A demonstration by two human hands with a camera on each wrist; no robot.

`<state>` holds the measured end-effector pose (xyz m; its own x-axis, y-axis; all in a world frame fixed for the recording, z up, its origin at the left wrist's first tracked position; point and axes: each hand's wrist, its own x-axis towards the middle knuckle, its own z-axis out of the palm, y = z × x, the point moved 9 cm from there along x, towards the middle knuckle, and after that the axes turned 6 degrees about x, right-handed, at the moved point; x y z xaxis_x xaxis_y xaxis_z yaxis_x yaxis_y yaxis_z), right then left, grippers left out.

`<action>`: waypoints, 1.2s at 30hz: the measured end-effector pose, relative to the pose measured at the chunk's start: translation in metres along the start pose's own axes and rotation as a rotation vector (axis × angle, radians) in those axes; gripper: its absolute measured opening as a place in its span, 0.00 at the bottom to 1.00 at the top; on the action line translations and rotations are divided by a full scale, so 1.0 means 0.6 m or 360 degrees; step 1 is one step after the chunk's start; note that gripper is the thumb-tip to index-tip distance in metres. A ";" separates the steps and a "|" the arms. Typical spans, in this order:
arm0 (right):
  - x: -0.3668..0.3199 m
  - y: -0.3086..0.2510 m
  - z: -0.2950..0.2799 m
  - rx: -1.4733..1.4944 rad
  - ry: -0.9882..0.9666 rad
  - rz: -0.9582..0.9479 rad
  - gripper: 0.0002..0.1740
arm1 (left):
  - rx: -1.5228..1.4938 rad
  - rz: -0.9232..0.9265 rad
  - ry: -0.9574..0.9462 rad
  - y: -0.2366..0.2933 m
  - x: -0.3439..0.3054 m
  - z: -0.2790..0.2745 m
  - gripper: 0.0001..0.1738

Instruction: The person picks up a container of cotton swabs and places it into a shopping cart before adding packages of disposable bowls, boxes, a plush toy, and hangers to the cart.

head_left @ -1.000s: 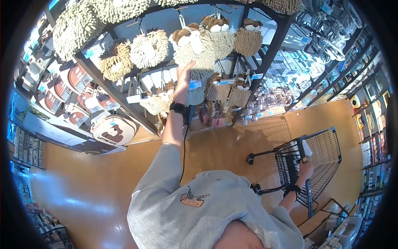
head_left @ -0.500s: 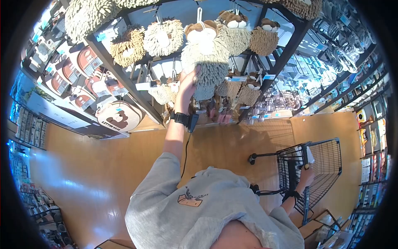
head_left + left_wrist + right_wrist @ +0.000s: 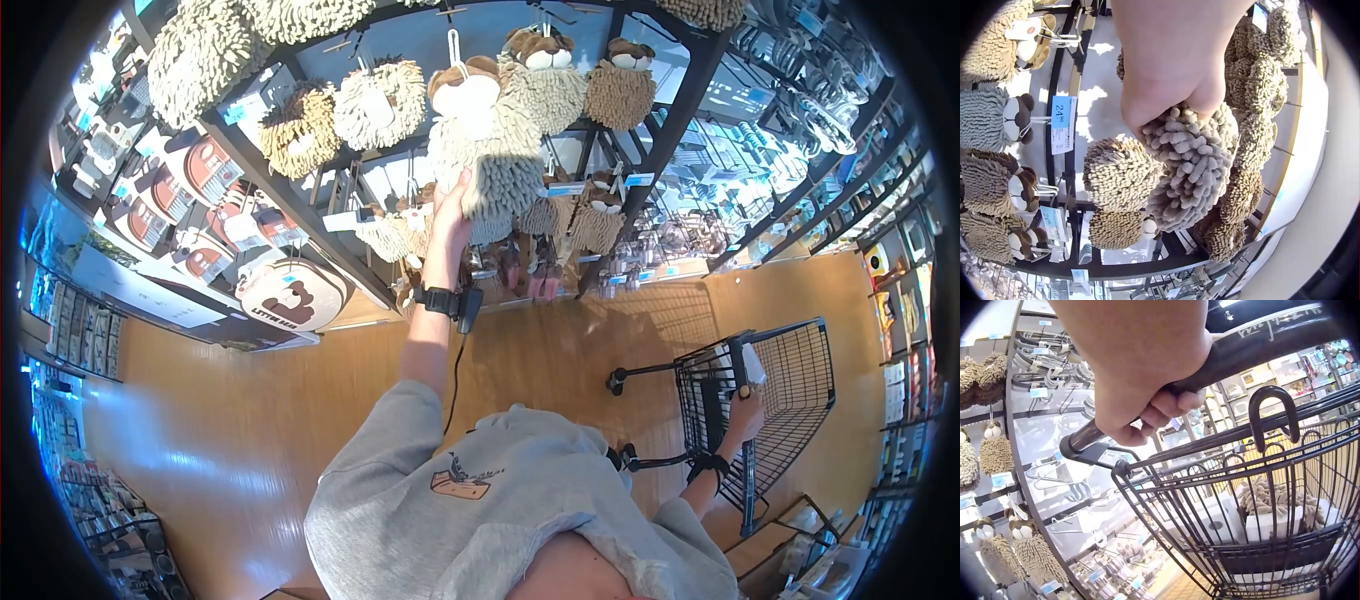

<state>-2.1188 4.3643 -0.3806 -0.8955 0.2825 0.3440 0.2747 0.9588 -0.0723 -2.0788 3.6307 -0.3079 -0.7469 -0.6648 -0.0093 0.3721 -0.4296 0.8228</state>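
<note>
In the head view my left hand [image 3: 450,215] reaches up to the rack and grips the lower side of a cream chenille hand towel [image 3: 490,165] with a brown bear head and a white hanging loop. The left wrist view shows the fingers bunched into the thick grey-lit pile [image 3: 1188,165]. At my right side, my right hand [image 3: 741,415] holds the bar of a black wire shopping cart [image 3: 790,385]. In the right wrist view its fingers curl round the dark handle [image 3: 1260,347].
Similar bear towels [image 3: 620,90] hang on hooks around it, with price tags [image 3: 1062,122] on the rails. A round bear mat [image 3: 290,297] hangs at the left. White packages and a shaggy beige item [image 3: 1266,497] lie in the cart. Hangers [image 3: 1054,362] fill the neighbouring rack.
The left hand has drawn the bear towel down and towards the body, so it looks larger and nearer. The right hand stays on the cart handle. The head view has shifted slightly.
</note>
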 end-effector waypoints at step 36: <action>-0.007 0.006 0.007 0.0037 -0.0146 0.0106 0.18 | 0.0717 0.0546 -0.1903 -0.131 -0.347 0.487 0.34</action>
<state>-2.1157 4.3667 -0.3863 -0.9040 0.3464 0.2505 0.3277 0.9379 -0.1140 -2.1138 3.9814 -0.2045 -0.7609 0.3468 0.5485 0.5976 0.0449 0.8006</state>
